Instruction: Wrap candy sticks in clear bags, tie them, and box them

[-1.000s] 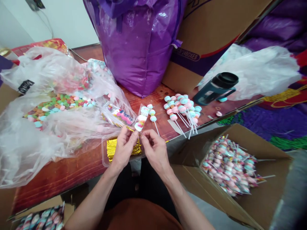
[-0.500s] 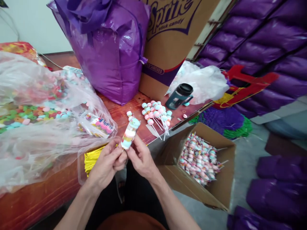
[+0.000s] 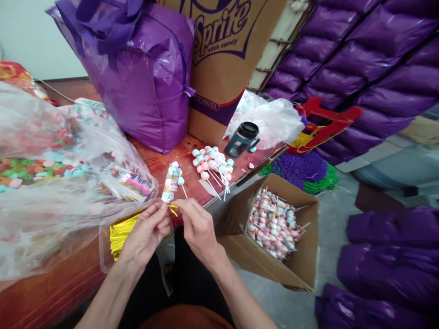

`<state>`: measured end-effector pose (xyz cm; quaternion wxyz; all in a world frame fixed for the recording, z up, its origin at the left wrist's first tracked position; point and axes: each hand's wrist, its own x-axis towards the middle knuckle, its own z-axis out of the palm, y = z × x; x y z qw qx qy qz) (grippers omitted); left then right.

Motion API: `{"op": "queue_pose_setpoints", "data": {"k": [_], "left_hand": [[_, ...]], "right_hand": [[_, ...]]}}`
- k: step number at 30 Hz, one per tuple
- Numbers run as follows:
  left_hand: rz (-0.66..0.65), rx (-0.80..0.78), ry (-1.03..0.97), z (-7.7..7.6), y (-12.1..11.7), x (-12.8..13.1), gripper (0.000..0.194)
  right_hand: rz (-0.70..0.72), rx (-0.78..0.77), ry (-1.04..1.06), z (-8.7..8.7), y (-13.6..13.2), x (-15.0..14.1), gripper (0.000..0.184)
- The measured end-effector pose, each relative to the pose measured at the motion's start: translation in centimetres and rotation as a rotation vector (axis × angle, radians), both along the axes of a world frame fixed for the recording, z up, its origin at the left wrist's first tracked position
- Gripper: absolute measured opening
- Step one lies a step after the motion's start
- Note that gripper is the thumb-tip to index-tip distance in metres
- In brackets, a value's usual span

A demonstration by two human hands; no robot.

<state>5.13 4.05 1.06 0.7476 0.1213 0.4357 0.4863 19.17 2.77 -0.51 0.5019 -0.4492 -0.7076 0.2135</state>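
Observation:
My left hand (image 3: 147,233) is closed around the lower end of a marshmallow stick (image 3: 171,182) in a clear printed wrapper, held upright with its candies on top. A gold twist tie (image 3: 173,210) sits at the wrapper's neck, its ends sticking out. At that tie, the fingertips of my right hand (image 3: 198,228) are pinched together. Just behind lies an unwrapped marshmallow stick (image 3: 181,181), partly hidden. Several more unwrapped marshmallow sticks (image 3: 213,164) lie in a bunch to the right. Left of my hands, a clear plastic tub (image 3: 104,246) holds gold twist ties (image 3: 121,235).
Plastic bags (image 3: 51,214) of loose marshmallows and printed wrappers (image 3: 126,183) cover the table's left. A purple bag (image 3: 137,91), a Sprite carton (image 3: 219,68) and a dark bottle (image 3: 242,139) stand behind. An open cardboard box (image 3: 236,228) of wrapped sticks sits at right, below the table edge.
The view has swung to the right. The wrapped stick was lifted and tilted between both hands, and now stands more upright in my left hand, with the gold tie's ends showing at its neck.

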Motion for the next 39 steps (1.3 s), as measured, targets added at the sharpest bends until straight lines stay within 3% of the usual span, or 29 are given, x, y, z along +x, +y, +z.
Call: {"op": "queue_pose_setpoints", "data": {"k": [2, 4, 8, 14, 19, 23, 28, 31, 34, 36, 39], "left_hand": [[0.018, -0.066, -0.062, 0.2, 0.4, 0.2, 0.049], [0.035, -0.088, -0.087, 0.2, 0.6, 0.4, 0.05], [0.043, -0.064, -0.096, 0.3, 0.5, 0.7, 0.05], [-0.051, 0.014, -0.07, 0.9, -0.2, 1.6, 0.044], [-0.143, 0.016, -0.109, -0.1, -0.7, 3.3, 0.034], [-0.285, 0.02, -0.145, -0.7, -0.2, 5.0, 0.035], [-0.444, -0.022, -0.243, -0.1, 0.6, 7.0, 0.045], [-0.416, 0.071, -0.152, 0.1, 0.3, 7.4, 0.045], [-0.387, 0.328, 0.153, 0.4, -0.8, 7.3, 0.05], [-0.451, 0.446, 0.344, 0.6, -1.7, 7.2, 0.055], [-0.588, 0.419, 0.379, 0.5, -2.5, 7.5, 0.067]], "right_hand": [[-0.034, 0.202, -0.114, -0.3, 0.2, 0.3, 0.031], [-0.038, 0.293, -0.211, -0.4, 0.5, 0.5, 0.032], [-0.048, 0.254, -0.301, -0.2, 0.6, 0.4, 0.029], [-0.116, 0.273, -0.169, -0.3, 0.3, 0.2, 0.017], [-0.261, 0.155, -0.169, -0.1, -0.2, 1.3, 0.025], [-0.398, 0.001, -0.012, -0.7, -1.1, 2.5, 0.021], [-0.401, -0.159, 0.163, -1.5, -3.4, 3.3, 0.018], [-0.409, -0.191, 0.168, -1.4, -4.5, 4.0, 0.018], [-0.549, -0.223, 0.208, -1.1, -4.9, 5.4, 0.018], [-0.625, -0.22, 0.216, -0.9, -5.0, 6.2, 0.019], [-0.659, -0.163, 0.168, -0.8, -5.2, 6.7, 0.02]]}}
